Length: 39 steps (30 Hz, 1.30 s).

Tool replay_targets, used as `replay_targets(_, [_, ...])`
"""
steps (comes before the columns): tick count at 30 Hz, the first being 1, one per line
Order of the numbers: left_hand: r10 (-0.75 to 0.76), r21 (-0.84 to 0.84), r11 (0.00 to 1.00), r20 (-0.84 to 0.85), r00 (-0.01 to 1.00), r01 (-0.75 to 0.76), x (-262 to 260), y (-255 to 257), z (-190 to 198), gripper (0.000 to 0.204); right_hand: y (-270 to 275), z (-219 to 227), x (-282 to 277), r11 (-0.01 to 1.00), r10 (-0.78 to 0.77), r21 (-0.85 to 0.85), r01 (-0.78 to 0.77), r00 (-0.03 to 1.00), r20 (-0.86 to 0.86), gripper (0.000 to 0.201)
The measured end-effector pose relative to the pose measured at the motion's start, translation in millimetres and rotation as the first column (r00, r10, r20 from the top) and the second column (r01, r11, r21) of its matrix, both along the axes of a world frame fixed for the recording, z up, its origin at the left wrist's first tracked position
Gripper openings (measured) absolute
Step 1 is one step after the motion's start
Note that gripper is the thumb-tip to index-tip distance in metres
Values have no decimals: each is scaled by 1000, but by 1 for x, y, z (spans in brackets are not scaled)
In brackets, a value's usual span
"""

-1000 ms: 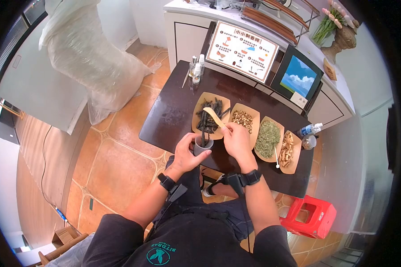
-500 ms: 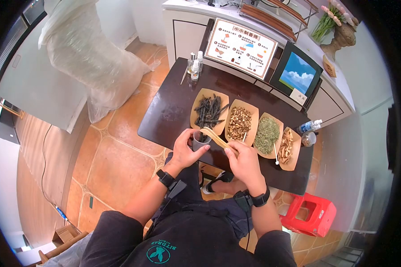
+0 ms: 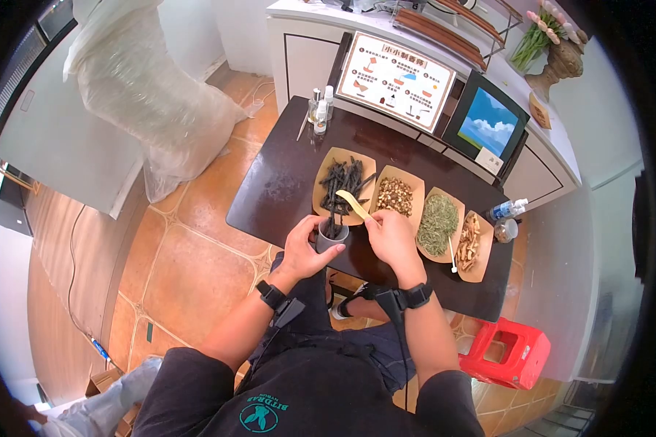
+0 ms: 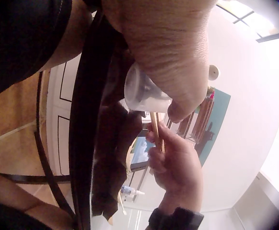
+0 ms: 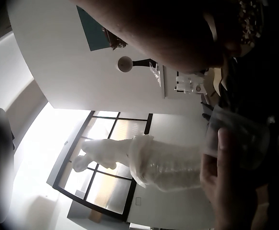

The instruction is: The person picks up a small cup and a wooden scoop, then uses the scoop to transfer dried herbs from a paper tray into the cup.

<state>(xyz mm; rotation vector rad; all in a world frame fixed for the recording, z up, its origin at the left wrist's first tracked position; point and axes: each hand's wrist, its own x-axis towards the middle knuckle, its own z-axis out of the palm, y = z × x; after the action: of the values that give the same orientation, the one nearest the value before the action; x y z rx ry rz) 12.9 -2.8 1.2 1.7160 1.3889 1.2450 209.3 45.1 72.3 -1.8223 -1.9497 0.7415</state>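
Observation:
My left hand [image 3: 302, 247] grips a small translucent plastic cup [image 3: 333, 242] near the table's front edge. Dark dried strips [image 3: 332, 227] stick up out of its mouth. Light wooden tongs [image 3: 353, 205] are pinched in my right hand [image 3: 393, 239], their curved tips above and beyond the cup. Behind them, a paper tray [image 3: 320, 195] holds more dark strips [image 3: 340, 175]. The left wrist view shows the cup [image 4: 138, 91] tilted in view under the left thumb, with the tongs [image 4: 157, 132] close to its mouth. From the right wrist, the cup [image 5: 240, 139] looks dim.
To the right stand paper trays of chopped brown pieces [image 3: 395, 197], green dried herb [image 3: 437, 226] and pale slices [image 3: 468, 247]. Small bottles [image 3: 321, 116] stand at the table's back left, a spray bottle [image 3: 509, 209] at its right. A red stool [image 3: 514, 357] is on the floor.
The tongs dipped to the cup's mouth half a second ago and are now raised again, toward the dark strips. The left hand keeps the cup in place. Pale cloth has appeared at lower left.

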Motion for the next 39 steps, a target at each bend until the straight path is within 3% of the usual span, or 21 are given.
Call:
replay_targets(10, [16,65,998,9,1000,-17,1,2,-3,54,13,-4,-4,999,10,-43,-9,1000,20,25])
replay_targets(12, [17,67,998,12,1000,-18,1,2,-3,54,11,0,0,990,3,-140,-7,999,-35,26])
replay_targets(16, [29,64,998,21,999,-30,2,1,0,54,7,-10,16,988,-1,-152,-16,994,-111,25])
replay_targets(18, [25,37,999,18,1000,-26,3,1,2,52,5,-17,24,977,-72,-215,15,962,-263,24])
replay_targets(24, [38,3,999,12,999,-38,2,1,-1,48,-17,2,37,975,-128,-223,22,871,-474,23])
replay_targets(27, [63,20,998,15,998,-63,3,3,-7,50,-36,20,40,975,-123,-224,12,863,-489,23])
replay_targets(34, [73,4,997,6,997,-74,5,2,-2,49,-55,34,36,996,40,-71,-59,969,-245,22])
replay_targets(39, [59,8,998,-17,998,-58,3,2,-3,52,-54,31,28,992,123,4,-124,980,-155,20])
